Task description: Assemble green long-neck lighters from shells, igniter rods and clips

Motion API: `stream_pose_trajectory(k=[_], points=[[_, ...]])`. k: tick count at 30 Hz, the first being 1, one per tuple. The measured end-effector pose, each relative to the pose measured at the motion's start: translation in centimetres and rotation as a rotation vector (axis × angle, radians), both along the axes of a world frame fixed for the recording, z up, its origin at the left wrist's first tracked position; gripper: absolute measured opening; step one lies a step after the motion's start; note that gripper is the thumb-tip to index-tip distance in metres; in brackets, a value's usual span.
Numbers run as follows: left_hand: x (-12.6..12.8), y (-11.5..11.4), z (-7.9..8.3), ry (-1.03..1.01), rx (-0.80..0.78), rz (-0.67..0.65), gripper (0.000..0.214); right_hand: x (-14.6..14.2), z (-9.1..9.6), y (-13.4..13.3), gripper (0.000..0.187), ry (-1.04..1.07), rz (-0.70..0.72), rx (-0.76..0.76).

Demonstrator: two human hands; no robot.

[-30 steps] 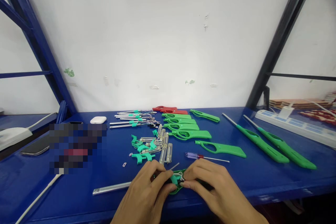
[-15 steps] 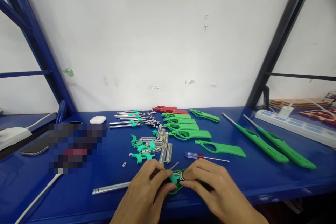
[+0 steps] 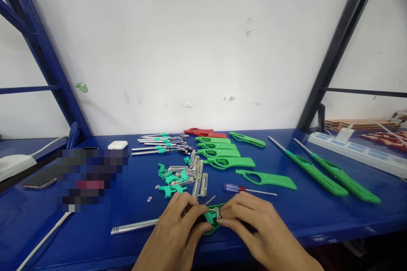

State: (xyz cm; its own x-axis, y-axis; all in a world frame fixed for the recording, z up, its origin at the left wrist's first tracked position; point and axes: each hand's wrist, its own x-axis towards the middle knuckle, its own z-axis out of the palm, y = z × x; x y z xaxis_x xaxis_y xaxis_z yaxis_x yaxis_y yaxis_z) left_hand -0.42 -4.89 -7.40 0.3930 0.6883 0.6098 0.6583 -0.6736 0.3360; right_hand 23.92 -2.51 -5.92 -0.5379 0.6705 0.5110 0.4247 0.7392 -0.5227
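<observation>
At the table's front edge lies an opened lighter's green handle shell (image 3: 214, 230), partly covered by my fingers. My left hand (image 3: 178, 228) is closed on its left side, thumb and fingers about a teal trigger (image 3: 209, 217) in the shell. A silver lighter tube (image 3: 135, 226) sticks out to the left from under that hand. My right hand (image 3: 259, 224) pinches at the right part of the lighter, its fingertips against thin white wires (image 3: 216, 211). What lies beneath the right fingers is hidden.
Clear fuel tanks (image 3: 204, 184) and loose teal triggers (image 3: 167, 190) lie beyond my hands. Behind are silver tubes with wires (image 3: 149, 151), green shells (image 3: 270, 179) and a red shell (image 3: 203, 132). A screwdriver (image 3: 233, 187) and two whole lighters (image 3: 321, 175) lie to the right.
The view has shifted very slightly. My right fingertips have moved a little at the wires; both hands otherwise keep their place on the lighter.
</observation>
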Motion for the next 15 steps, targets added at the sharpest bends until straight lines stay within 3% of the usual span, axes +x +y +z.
stream_pose_trajectory(k=[15], points=[[0.36,-0.53,0.8,-0.01,0.019,0.024,0.019,-0.1,0.33,-0.2,0.015,-0.004,-0.019,0.023]])
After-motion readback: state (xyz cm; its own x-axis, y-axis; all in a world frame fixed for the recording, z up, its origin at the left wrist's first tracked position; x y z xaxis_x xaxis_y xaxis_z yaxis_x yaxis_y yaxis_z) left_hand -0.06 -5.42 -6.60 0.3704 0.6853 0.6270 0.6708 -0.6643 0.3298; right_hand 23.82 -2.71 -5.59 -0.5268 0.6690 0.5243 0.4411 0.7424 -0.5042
